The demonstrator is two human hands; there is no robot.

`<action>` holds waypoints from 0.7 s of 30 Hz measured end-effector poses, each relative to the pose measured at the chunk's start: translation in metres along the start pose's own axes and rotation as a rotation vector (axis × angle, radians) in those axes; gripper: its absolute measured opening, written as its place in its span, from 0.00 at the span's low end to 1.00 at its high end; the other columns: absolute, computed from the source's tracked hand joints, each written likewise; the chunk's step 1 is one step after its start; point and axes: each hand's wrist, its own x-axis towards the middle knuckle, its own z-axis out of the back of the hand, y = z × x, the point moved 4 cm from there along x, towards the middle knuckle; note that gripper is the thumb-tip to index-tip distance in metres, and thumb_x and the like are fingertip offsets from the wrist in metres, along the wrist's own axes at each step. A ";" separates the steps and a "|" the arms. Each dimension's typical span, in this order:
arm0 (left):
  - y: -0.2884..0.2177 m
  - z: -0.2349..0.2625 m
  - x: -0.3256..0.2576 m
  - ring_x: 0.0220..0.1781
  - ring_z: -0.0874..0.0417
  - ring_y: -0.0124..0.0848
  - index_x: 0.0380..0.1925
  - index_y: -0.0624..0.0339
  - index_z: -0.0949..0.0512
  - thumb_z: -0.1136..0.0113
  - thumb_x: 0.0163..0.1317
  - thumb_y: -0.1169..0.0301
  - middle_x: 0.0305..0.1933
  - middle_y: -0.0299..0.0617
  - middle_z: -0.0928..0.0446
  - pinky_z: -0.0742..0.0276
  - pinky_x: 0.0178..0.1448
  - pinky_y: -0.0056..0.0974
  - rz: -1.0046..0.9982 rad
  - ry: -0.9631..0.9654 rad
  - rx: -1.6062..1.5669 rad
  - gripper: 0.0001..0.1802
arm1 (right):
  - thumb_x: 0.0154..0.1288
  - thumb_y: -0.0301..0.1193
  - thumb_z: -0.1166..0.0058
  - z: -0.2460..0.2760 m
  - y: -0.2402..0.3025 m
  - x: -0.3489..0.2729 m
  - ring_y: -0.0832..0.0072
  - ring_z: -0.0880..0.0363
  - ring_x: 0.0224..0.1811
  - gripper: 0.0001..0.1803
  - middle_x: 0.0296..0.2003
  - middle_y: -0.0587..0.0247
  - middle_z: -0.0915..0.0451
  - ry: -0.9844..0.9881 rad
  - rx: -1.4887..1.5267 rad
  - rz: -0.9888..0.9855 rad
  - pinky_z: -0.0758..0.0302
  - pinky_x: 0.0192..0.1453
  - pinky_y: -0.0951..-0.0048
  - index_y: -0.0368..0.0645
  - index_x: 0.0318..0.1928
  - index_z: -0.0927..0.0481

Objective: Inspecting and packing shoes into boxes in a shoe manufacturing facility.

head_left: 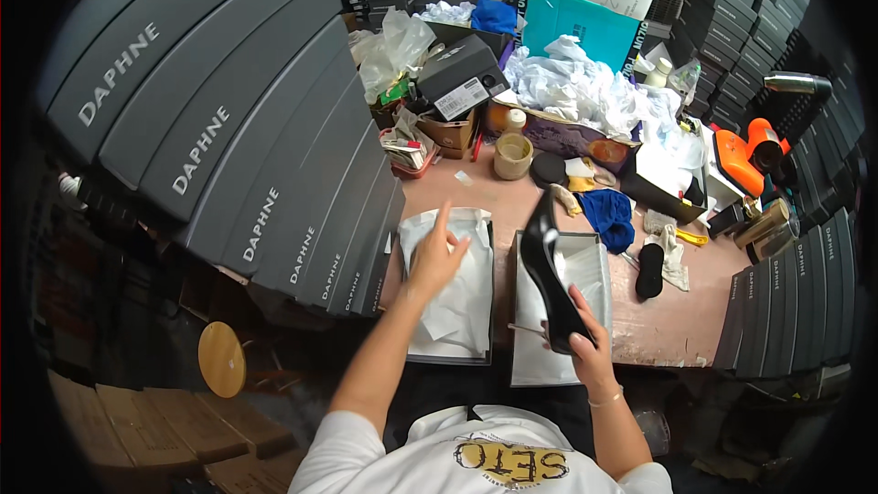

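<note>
Right hand (590,352) grips a glossy black high-heeled shoe (549,274) by its heel end above the open box (585,265); left hand (434,256), fingers spread, presses tissue paper (457,302) (light, slippery, probably scuff-prone)

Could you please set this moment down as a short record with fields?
Right hand: grips a glossy black high-heeled shoe near its heel, toe pointing away.
Left hand: fingers spread on white tissue paper in the left open box.
Right box: open, paper-lined, under the shoe.
Table: pink top, cluttered at the back.
Surroundings: stacks of dark grey shoeboxes.
</note>
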 end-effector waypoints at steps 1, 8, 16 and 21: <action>0.009 -0.005 0.030 0.34 0.17 0.31 0.66 0.59 0.38 0.36 0.60 0.66 0.34 0.46 0.18 0.22 0.37 0.36 0.040 0.053 0.165 0.35 | 0.55 0.39 0.41 -0.001 0.010 -0.007 0.62 0.20 0.51 0.32 0.62 0.46 0.33 0.013 0.060 -0.056 0.16 0.41 0.63 0.27 0.55 0.26; 0.014 -0.020 0.091 0.28 0.19 0.33 0.31 0.64 0.21 0.44 0.63 0.66 0.29 0.45 0.19 0.25 0.35 0.37 -0.038 0.200 -0.261 0.11 | 0.51 0.50 0.38 0.028 0.026 -0.037 0.60 0.18 0.41 0.42 0.40 0.48 0.21 -0.065 0.346 -0.131 0.17 0.36 0.62 0.28 0.57 0.31; -0.122 0.014 -0.016 0.27 0.23 0.44 0.18 0.63 0.27 0.42 0.58 0.67 0.24 0.46 0.26 0.26 0.34 0.43 -0.679 0.027 0.375 0.13 | 0.47 0.55 0.42 0.030 0.099 -0.069 0.49 0.17 0.31 0.50 0.37 0.34 0.21 0.199 0.614 -0.036 0.18 0.22 0.65 0.21 0.59 0.35; -0.141 0.044 -0.082 0.36 0.23 0.42 0.27 0.61 0.28 0.41 0.45 0.77 0.29 0.44 0.30 0.25 0.39 0.43 -0.852 0.145 0.494 0.08 | 0.56 0.54 0.47 0.008 0.082 -0.074 0.51 0.16 0.34 0.45 0.40 0.39 0.20 0.346 0.565 -0.332 0.16 0.27 0.65 0.22 0.58 0.34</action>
